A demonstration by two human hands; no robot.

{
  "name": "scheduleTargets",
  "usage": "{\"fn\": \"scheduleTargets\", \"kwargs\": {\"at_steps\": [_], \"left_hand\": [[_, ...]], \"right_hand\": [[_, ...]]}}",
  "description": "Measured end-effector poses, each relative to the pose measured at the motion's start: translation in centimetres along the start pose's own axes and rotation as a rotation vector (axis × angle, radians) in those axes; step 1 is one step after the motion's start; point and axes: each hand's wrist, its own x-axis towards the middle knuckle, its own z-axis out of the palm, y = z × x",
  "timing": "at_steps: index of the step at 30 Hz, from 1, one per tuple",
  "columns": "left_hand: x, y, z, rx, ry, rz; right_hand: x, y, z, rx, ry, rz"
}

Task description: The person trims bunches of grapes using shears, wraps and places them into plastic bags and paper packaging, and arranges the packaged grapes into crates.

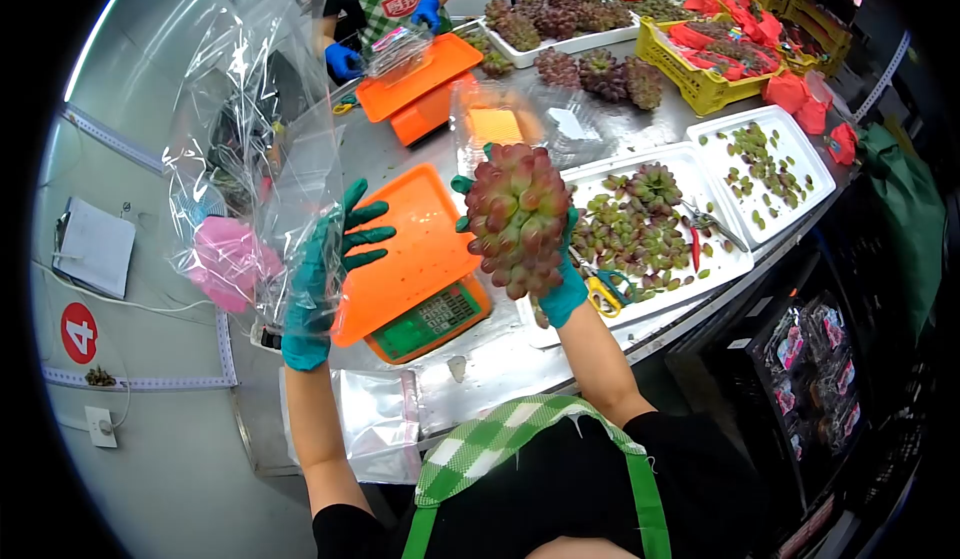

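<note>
In my right hand (566, 277), gloved in green, is a plump succulent rosette (515, 221) with green and reddish leaves. The fingers wrap round it from behind and below, mostly hidden. My left hand (345, 244), also gloved, is open with fingers spread over the left edge of the orange tray of a scale (410, 249). Its green display (430, 321) faces me. Clear plastic bags (255, 139) hang at the left and overlap my left wrist and the back of the glove.
Right of the rosette, a white tray (735, 267) holds loose leaves, a rosette, pruning snips (715, 224) and yellow-handled scissors (605, 297). Another white tray (828, 174) has scattered leaves. A blue-gloved co-worker (400, 4) stands behind a second orange scale (425, 71). A yellow crate (690, 87) stands far right.
</note>
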Motion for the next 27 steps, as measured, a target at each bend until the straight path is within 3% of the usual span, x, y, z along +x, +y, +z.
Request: {"fn": "scheduleTargets", "kwargs": {"at_steps": [3,5,6,9,10,12,14,18,22,27], "left_hand": [[-0.3,-1.3,3.3,-0.233,-0.030,0.080],[-0.6,-1.4,8.1,-0.340,0.089,0.099],[-0.4,-2.0,10.5,-0.413,0.124,0.112],[0.8,-2.7,16.0,-0.797,0.109,0.135],[1.0,-3.6,16.7,-0.920,0.217,0.002],[1.2,-3.1,18.4,-0.907,0.211,0.129],[2.1,-5.2,18.4,-0.995,0.162,0.150],[2.6,-4.5,20.4,-0.841,0.173,0.218],[3.8,-1.8,23.5,-0.800,0.206,0.252],[4.7,-1.0,26.0,-0.451,0.180,0.318]], "right_hand": [[-1.8,-1.2,1.7,0.034,0.085,0.088],[-2.9,-2.2,0.5,-0.094,0.313,0.028],[-3.2,-2.5,1.0,-0.279,0.327,0.017],[-2.7,-3.3,2.9,-0.863,0.212,-0.226],[-2.6,-3.5,3.1,-1.013,0.166,-0.303],[-2.4,-4.2,2.7,-1.190,0.034,-0.432],[-2.9,-4.9,5.7,-1.310,0.057,-0.473],[-4.9,-6.5,4.6,-1.055,0.122,-0.253],[-5.6,-8.3,3.2,-0.738,0.167,-0.240],[-5.9,-10.6,2.7,-0.504,0.183,-0.237]]}}
